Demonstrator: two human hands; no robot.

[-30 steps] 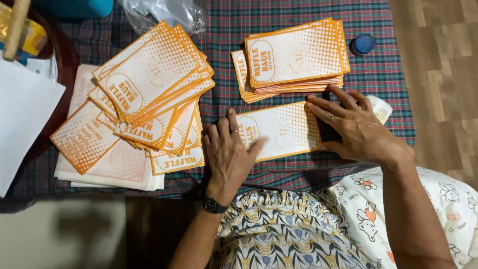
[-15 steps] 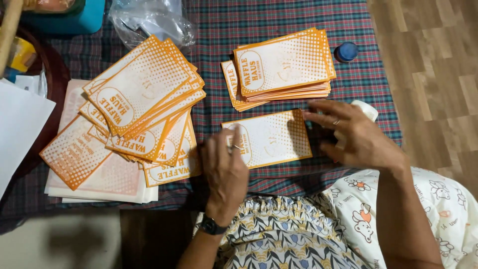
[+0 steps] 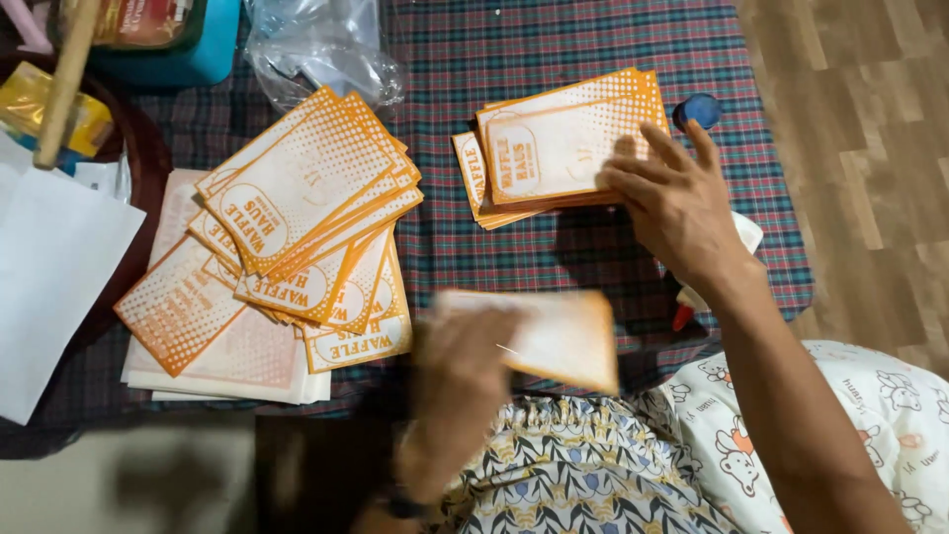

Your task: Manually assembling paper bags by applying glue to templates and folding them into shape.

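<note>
Our left hand (image 3: pixel 460 386) and the bag (image 3: pixel 549 336) it holds are blurred. Our right hand (image 3: pixel 677 203) hides the stack's (image 3: pixel 554 148) corner and most of a bottle (image 3: pixel 741 237).

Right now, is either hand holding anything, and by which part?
The left hand holds one orange-and-white paper bag by its left end, blurred. The right hand holds nothing; it rests on the right-hand bag stack.

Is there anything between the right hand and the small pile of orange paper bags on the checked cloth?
Nothing visible. The right hand already rests its fingertips on the right edge of the small pile. The left hand, blurred, holds another bag apart from it.
</note>
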